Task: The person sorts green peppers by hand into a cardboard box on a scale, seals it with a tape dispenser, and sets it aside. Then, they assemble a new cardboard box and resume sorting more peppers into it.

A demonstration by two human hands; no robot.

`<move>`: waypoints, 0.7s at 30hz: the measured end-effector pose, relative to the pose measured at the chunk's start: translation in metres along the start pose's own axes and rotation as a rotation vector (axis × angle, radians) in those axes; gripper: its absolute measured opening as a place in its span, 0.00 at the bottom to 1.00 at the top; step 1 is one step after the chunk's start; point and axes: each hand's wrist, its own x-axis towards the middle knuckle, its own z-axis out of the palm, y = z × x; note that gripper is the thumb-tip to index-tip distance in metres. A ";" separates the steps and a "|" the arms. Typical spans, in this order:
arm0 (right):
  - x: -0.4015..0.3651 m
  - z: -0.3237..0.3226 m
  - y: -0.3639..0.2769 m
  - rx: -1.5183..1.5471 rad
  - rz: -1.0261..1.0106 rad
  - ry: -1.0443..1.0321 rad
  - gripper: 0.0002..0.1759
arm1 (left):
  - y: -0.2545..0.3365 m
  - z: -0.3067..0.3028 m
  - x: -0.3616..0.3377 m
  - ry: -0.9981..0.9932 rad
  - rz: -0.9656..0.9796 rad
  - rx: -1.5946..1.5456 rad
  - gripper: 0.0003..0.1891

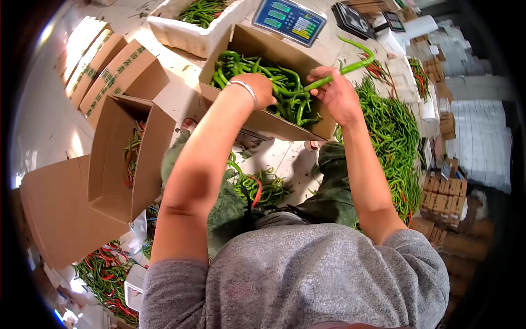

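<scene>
An open cardboard box (pixel 290 127) in front of me holds many long green chili peppers (pixel 285 82). My right hand (pixel 338 98), at the box's right side, pinches one long green chili pepper (pixel 359 61) that points up and to the right with a curved end. Over the peppers in the box is my left hand (pixel 256 90), a silver bracelet on its wrist. Its back faces me and its fingers are mostly hidden, so its grip cannot be made out.
Beyond the box stand a digital scale (pixel 289 21) and a white foam box (pixel 181 34) of peppers. A large pepper pile (pixel 392 142) lies on the right. To the left is an open carton (pixel 112 159) with a few peppers, near flattened cartons (pixel 118 74). More peppers (pixel 268 186) lie between my legs.
</scene>
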 end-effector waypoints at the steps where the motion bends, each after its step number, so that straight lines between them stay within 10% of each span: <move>1: -0.012 0.004 -0.003 0.080 -0.023 0.075 0.23 | -0.004 0.001 0.000 0.040 -0.011 -0.006 0.21; 15: 0.064 0.020 0.076 0.645 0.349 0.674 0.20 | -0.037 -0.036 -0.038 0.595 -0.376 -0.190 0.25; 18: 0.054 0.008 0.087 0.366 0.376 0.441 0.16 | -0.044 -0.043 -0.046 0.797 -0.399 -0.290 0.24; 21: 0.039 -0.005 0.072 -0.710 -0.044 0.296 0.17 | -0.063 -0.043 -0.043 1.079 -0.371 -0.353 0.21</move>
